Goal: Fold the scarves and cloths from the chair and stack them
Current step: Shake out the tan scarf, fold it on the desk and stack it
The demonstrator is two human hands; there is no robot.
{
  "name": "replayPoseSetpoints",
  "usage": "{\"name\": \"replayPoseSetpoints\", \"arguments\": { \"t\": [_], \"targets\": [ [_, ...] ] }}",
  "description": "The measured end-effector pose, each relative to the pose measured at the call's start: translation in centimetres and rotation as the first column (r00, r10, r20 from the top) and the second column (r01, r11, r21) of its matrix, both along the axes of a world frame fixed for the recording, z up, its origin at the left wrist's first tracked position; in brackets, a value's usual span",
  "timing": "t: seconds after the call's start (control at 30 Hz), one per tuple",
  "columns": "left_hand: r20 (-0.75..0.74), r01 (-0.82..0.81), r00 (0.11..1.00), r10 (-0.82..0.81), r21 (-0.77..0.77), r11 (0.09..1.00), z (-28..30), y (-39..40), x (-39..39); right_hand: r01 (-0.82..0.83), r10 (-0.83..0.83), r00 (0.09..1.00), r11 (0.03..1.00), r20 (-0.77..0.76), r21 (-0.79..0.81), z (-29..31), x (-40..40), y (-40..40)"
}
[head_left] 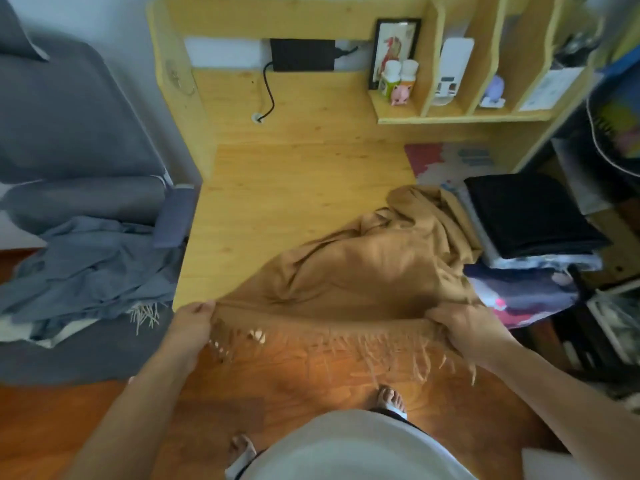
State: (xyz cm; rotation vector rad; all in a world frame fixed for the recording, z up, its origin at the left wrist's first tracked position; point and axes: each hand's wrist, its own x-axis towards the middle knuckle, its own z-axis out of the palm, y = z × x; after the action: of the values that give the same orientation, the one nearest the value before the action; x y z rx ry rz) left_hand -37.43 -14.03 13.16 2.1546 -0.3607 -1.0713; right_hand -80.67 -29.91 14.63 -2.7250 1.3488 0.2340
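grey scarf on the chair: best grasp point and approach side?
Judgement: pinch the grey scarf at its fringed end, coming from the desk side. The pale tassels mark a short edge, exposed and hanging off the heap; the rest is bunched.

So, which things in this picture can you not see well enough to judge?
- Folded stack, head view: the brown scarf covers its left side, so the count is unclear.
- Grey cloths on the chair: crumpled, number unclear.
- Right hand: its fingers are buried in the scarf.
- Shelf items: blurred.
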Motion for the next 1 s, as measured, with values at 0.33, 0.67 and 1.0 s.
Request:
{"name": "replayPoseSetpoints", "arguments": {
  "t": [0.33, 0.67, 1.0],
  "targets": [
    [-0.513, -0.401, 0.858, 0.004, -0.665, 0.630, 16.8, -6.7, 6.4, 0.432, -0.275, 0.688, 0.899, 0.671, -0.075, 18.7, 8.9, -6.8],
    [-0.223, -0.259, 0.959, -0.176, -0.941, -0.220, 58.2, -11.0, 8.4, 0.454, 0.116, 0.624, 0.751, 0.773, -0.480, 55.3, 14.9, -11.3],
    [-0.168, -0.200, 0.979, -0.115, -0.902, -0.382, 68.4, -8.5, 5.9, 0.520, 0.237, 0.504, 0.685, 0.830, -0.511, 66.1, 16.0, -11.8]
  ]
}}
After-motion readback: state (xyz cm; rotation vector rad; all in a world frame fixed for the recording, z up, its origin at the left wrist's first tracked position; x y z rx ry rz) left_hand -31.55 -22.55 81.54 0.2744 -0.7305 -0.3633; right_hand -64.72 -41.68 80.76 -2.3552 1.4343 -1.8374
